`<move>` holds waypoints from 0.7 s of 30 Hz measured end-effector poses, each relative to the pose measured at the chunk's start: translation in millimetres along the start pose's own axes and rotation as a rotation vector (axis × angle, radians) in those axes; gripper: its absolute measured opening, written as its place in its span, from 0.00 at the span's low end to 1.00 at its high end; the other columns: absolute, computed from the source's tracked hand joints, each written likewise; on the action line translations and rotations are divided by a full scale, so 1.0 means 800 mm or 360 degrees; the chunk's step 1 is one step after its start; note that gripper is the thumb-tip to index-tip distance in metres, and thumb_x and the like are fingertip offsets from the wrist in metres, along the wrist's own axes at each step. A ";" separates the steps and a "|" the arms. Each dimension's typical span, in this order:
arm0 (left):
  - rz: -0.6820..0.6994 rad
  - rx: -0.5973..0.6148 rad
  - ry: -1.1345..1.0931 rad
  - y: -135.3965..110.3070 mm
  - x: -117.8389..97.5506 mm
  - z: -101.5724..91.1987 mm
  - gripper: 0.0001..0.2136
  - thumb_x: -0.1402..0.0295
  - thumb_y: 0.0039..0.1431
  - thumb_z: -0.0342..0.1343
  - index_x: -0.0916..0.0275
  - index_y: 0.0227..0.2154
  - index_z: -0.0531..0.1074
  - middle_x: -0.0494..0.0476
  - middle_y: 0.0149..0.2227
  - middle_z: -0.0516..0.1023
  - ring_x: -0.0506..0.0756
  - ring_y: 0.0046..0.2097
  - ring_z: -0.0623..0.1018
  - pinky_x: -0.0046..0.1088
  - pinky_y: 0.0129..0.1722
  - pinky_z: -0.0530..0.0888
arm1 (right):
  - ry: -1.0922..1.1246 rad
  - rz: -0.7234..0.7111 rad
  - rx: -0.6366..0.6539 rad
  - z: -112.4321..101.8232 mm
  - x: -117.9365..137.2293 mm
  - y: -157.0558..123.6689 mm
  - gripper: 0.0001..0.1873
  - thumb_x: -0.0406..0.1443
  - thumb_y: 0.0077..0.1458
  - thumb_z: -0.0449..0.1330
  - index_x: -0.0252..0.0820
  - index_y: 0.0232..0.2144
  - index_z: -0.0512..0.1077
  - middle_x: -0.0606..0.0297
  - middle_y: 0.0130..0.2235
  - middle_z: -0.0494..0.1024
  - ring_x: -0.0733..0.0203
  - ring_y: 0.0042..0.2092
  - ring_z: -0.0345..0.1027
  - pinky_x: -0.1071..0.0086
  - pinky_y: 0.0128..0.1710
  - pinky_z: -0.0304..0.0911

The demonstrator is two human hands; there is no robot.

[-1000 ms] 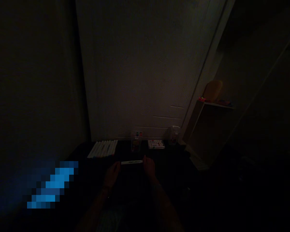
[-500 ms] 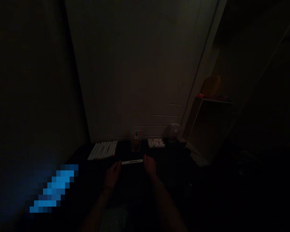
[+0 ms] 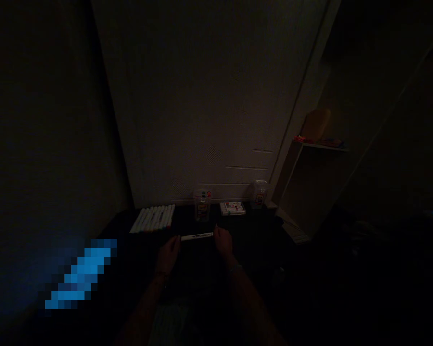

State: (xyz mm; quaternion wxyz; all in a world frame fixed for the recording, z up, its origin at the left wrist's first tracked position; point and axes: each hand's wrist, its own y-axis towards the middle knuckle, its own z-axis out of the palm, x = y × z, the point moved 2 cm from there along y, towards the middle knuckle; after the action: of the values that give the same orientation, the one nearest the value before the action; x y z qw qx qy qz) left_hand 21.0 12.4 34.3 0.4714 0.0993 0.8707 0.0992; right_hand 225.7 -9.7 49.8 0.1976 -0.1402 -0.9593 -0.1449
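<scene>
Near-Dark Interior

A greyish wall [image 3: 180,96] with shallow raised marks fills the upper middle; a darker wall [image 3: 46,120] flanks it at left. Below, a black-topped table [image 3: 256,240] spreads. Right of centre stands a box-like cabinet [image 3: 310,182]. A pixelated blue patch [image 3: 82,271] glows lower left.

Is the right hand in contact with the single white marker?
Touching: the head view shows the right hand holding the right end of the white marker.
</scene>
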 end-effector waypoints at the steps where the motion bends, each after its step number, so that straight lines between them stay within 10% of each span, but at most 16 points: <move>1: 0.0005 -0.0008 -0.0008 0.000 -0.001 0.000 0.19 0.53 0.53 0.40 0.62 0.26 0.68 0.48 0.21 0.68 0.49 0.25 0.67 0.22 0.25 0.62 | -0.0003 0.0009 0.0024 0.000 0.000 0.000 0.28 0.41 0.61 0.34 0.39 0.35 0.73 0.57 0.36 0.76 0.61 0.38 0.69 0.74 0.34 0.56; 21: -0.0057 0.0005 -0.0297 -0.003 -0.014 -0.001 0.22 0.48 0.46 0.46 0.63 0.31 0.70 0.53 0.28 0.74 0.52 0.31 0.71 0.23 0.30 0.65 | -0.0025 -0.0009 0.0087 -0.006 0.002 -0.003 0.27 0.41 0.61 0.35 0.38 0.36 0.72 0.56 0.37 0.75 0.62 0.38 0.69 0.74 0.35 0.56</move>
State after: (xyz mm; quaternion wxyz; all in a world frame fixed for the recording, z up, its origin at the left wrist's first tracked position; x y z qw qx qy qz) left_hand 26.3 6.8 42.9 0.5519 0.0933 0.8248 0.0798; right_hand 225.3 -13.3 53.6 0.1933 -0.1332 -0.9649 -0.1180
